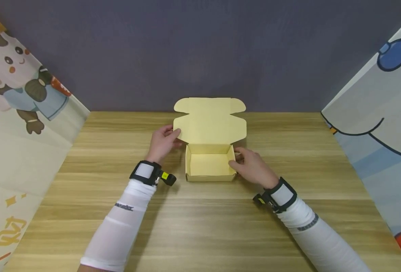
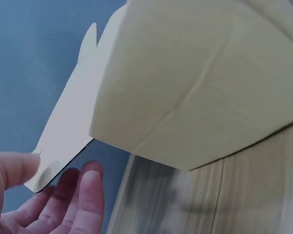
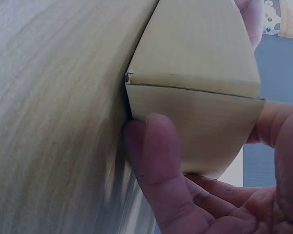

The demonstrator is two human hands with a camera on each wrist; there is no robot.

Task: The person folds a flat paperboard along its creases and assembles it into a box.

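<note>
A small yellow cardboard box (image 1: 209,164) sits on the table with its lid (image 1: 209,121) raised at the back, tabs and side flaps spread outward. My left hand (image 1: 163,142) pinches the lid's left side flap, thumb on the inner face and fingers behind it. The left wrist view has that flap (image 2: 44,173) under the thumb, beside the box's outer wall (image 2: 185,87). With my right hand (image 1: 253,166) I grip the right wall, thumb over its top edge and fingers along the outside. In the right wrist view, fingers lie against the side panel (image 3: 200,126).
The wooden table (image 1: 200,226) carries the box near its middle. Behind it rises a dark grey wall (image 1: 200,49). Panels with cartoon prints stand at the left (image 1: 33,98) and right (image 1: 367,109). Each wrist wears a black strap with a small camera.
</note>
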